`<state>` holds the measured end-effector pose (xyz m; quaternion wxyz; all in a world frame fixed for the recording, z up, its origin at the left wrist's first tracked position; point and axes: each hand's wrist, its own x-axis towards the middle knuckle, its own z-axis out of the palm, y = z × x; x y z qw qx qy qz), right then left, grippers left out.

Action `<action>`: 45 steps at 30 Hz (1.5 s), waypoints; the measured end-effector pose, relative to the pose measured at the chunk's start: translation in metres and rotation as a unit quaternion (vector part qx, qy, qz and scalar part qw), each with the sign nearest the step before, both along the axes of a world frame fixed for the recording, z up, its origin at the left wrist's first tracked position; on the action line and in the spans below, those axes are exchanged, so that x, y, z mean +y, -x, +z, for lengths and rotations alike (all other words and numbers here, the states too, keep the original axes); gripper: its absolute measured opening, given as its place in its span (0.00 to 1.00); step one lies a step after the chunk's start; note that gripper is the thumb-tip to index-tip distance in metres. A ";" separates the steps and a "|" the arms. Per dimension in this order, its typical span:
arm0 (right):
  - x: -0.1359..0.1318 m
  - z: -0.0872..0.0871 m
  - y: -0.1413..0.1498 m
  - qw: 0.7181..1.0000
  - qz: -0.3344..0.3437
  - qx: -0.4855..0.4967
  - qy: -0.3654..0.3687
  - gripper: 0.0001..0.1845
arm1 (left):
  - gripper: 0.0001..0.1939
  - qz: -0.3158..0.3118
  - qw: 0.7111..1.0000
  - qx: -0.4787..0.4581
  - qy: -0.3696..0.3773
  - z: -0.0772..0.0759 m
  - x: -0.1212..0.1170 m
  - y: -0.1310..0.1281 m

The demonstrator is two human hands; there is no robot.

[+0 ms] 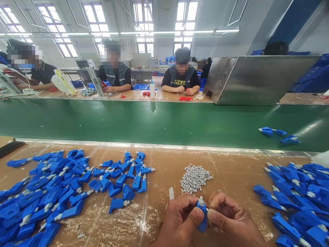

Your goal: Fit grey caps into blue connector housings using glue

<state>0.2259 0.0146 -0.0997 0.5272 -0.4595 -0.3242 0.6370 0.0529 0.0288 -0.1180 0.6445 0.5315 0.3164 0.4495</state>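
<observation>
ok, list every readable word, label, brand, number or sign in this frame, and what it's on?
No text reads with certainty.
Yellow lettering on the co-worker's black shirt: partly covered and too blurred to quote.
White bottle: no label legible.
Blue part in the left hand: no markings legible.

Your left hand (180, 219) covers part of the blue plastic piece with a white tip (203, 225), and your right hand (231, 219) mostly hides what lies between its fingertips. The bottom edge crops both. The right edge cuts your heap of blue plastic parts (302, 197); the small grey pieces (195, 178) ahead are too tiny to show exact shapes.
</observation>
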 end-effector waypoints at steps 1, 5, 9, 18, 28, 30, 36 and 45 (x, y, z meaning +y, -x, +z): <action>0.001 0.002 -0.001 1.000 0.009 0.020 0.017 0.21 | 0.26 -0.007 1.000 -0.001 -0.003 0.001 0.000 0.000; 0.001 0.013 0.000 0.991 0.094 0.065 0.062 0.25 | 0.28 -0.033 0.999 0.019 -0.027 0.007 -0.003 0.000; -0.003 0.015 0.000 0.988 0.122 0.081 0.055 0.21 | 0.30 -0.022 0.999 0.026 -0.038 0.013 -0.006 0.002; 0.000 -0.009 0.000 0.986 0.163 -0.026 -0.030 0.29 | 0.31 -0.028 0.985 0.120 -0.122 0.035 -0.005 0.003; 0.027 0.038 -0.159 0.847 -0.033 -0.528 -0.057 0.13 | 0.30 0.367 0.606 0.637 -0.304 0.067 0.051 0.169; 0.035 0.037 -0.184 0.802 -0.038 -0.595 -0.038 0.12 | 0.33 0.392 0.560 0.660 -0.312 0.071 0.054 0.178; 0.068 0.015 -0.184 0.766 0.049 -0.640 -0.024 0.08 | 0.16 0.321 0.764 0.435 -0.351 0.072 0.016 0.065; 0.038 0.051 -0.135 0.911 -0.020 -0.406 -0.073 0.20 | 0.19 0.039 0.947 0.239 -0.210 0.045 -0.020 -0.029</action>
